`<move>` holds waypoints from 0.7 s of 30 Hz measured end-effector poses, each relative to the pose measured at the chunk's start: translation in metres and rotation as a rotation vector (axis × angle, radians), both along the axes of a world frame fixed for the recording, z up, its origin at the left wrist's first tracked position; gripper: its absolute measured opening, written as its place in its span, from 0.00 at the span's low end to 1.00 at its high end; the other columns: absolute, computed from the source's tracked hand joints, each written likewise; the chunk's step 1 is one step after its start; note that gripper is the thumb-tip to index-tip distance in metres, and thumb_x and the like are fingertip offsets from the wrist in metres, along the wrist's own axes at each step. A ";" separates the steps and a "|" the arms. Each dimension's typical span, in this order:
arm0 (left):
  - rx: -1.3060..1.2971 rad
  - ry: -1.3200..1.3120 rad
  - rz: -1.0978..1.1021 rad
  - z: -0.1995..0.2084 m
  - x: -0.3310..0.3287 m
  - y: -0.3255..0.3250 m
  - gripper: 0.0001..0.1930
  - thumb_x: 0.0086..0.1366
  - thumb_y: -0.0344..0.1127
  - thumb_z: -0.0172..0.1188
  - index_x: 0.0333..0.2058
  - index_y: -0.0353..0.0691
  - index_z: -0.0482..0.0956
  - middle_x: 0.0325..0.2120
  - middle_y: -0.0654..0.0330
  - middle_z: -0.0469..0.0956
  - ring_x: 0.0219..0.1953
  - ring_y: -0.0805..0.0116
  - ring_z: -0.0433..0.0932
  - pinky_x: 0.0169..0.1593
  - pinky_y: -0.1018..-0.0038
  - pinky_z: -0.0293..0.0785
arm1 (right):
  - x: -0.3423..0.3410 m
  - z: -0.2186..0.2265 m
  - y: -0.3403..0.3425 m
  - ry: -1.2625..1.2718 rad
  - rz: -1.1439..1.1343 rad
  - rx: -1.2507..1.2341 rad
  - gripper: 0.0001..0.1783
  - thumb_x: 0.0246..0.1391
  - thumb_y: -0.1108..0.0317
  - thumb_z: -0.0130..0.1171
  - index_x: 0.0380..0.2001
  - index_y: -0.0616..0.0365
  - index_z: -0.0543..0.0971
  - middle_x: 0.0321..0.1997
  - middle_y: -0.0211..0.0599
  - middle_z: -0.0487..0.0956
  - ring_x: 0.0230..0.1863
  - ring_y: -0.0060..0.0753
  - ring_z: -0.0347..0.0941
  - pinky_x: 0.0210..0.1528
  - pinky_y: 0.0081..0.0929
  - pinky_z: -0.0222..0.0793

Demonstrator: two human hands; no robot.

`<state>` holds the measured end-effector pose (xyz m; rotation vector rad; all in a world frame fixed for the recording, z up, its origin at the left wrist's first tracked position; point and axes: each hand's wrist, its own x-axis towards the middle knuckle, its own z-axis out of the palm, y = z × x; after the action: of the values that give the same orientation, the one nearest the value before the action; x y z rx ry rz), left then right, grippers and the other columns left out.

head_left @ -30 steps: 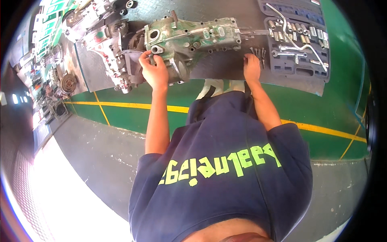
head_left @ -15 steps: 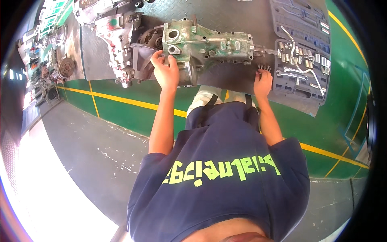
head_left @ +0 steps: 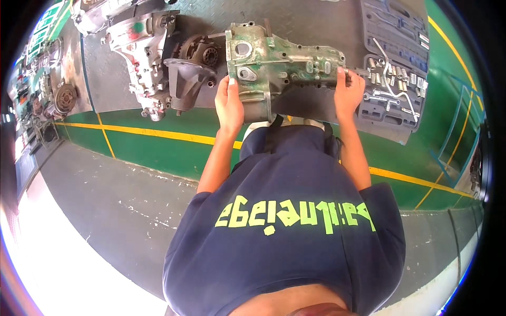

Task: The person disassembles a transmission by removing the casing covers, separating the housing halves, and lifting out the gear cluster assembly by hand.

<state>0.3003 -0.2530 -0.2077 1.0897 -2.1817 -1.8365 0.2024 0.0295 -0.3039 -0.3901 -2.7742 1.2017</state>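
On the tabletop (head_left: 327,26), an open blue-grey tool case (head_left: 373,111) lies right of the green-stained metal housing (head_left: 282,66); a flanged metal part (head_left: 190,79) sits left of that housing. The left hand (head_left: 230,108) has its fingers clamped on the housing's left edge; the right hand (head_left: 349,96) touches its right end, but whether those fingers grip I cannot tell.

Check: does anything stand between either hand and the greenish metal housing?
Nothing visible does. The left hand touches the metal housing on the left; the right hand appears to touch its right end. The open tool case lies farther right.
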 end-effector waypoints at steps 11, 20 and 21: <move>0.413 -0.327 0.072 -0.086 0.133 -0.013 0.19 0.65 0.20 0.51 0.55 0.34 0.70 0.46 0.56 0.80 0.50 0.67 0.81 0.56 0.70 0.77 | -0.011 -0.009 -0.002 0.044 0.150 0.201 0.23 0.65 0.50 0.60 0.38 0.64 0.78 0.41 0.49 0.77 0.41 0.50 0.77 0.46 0.43 0.71; 0.558 -0.060 0.349 -0.082 0.124 0.032 0.34 0.61 0.19 0.66 0.62 0.31 0.57 0.49 0.48 0.77 0.52 0.60 0.80 0.58 0.66 0.77 | -0.012 -0.006 0.010 0.127 0.202 0.233 0.23 0.65 0.49 0.61 0.35 0.64 0.77 0.39 0.49 0.78 0.40 0.53 0.76 0.44 0.44 0.72; 0.668 0.018 0.426 -0.079 0.120 0.036 0.36 0.61 0.20 0.67 0.62 0.31 0.55 0.50 0.46 0.76 0.53 0.58 0.79 0.60 0.64 0.77 | -0.011 -0.001 0.012 0.108 0.248 0.161 0.24 0.64 0.49 0.62 0.35 0.64 0.78 0.38 0.48 0.78 0.39 0.50 0.77 0.44 0.42 0.72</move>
<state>0.4207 -0.2171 -0.2864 1.4762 -1.1796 -2.3681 0.1916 0.0417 -0.3053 0.0327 -2.8598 0.9963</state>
